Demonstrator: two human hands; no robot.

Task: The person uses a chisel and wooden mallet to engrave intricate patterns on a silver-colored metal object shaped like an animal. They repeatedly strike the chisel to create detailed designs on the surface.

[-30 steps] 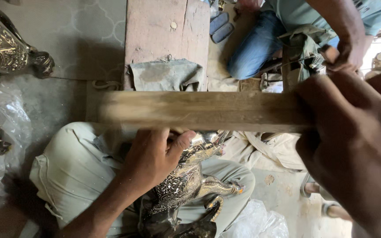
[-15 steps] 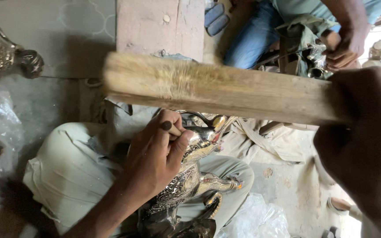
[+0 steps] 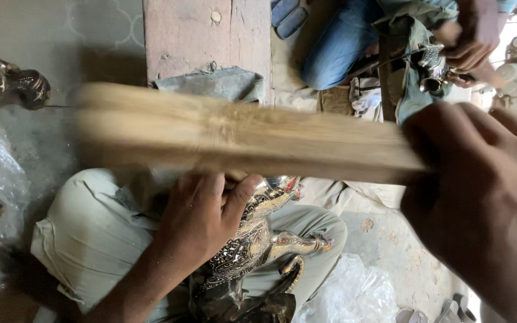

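The right hand (image 3: 486, 203) is wrapped tight around one end of a long wooden stick (image 3: 240, 134), blurred, lying crosswise above the lap. Beneath it the left hand (image 3: 201, 215) curls over an ornate brass animal figure (image 3: 252, 245) resting on pale trousers (image 3: 85, 233). Far right, another person's hands (image 3: 471, 42) grip a small metal piece.

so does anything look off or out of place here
Nothing looks damaged or spilled. The wooden stick in the right hand is blurred, so its surface is hard to judge. The left hand rests on the ornate metal figure, which looks intact.
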